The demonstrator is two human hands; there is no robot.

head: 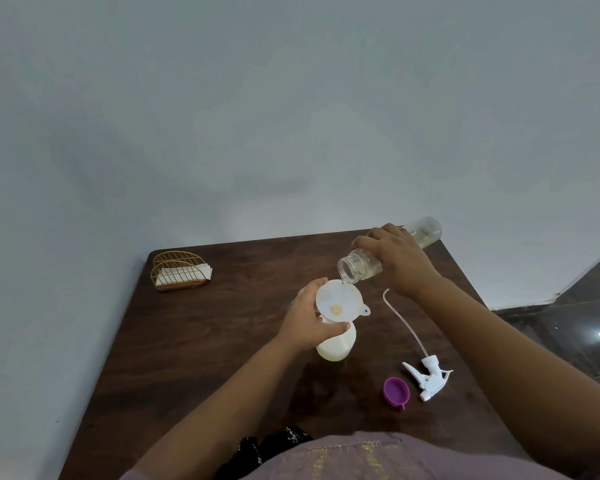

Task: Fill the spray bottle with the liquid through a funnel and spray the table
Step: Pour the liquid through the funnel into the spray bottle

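A white spray bottle stands upright near the middle of the dark wooden table. A translucent white funnel sits in its neck, with yellowish liquid at its centre. My left hand grips the funnel rim and the bottle's neck. My right hand holds a clear bottle of pale liquid, tilted with its open mouth over the funnel's far edge. The white trigger sprayer head with its long dip tube lies on the table to the right.
A purple cap lies beside the sprayer head. A gold wire napkin holder with white napkins stands at the table's far left corner. Grey walls border the table behind and to the left; dark tiled floor is to the right.
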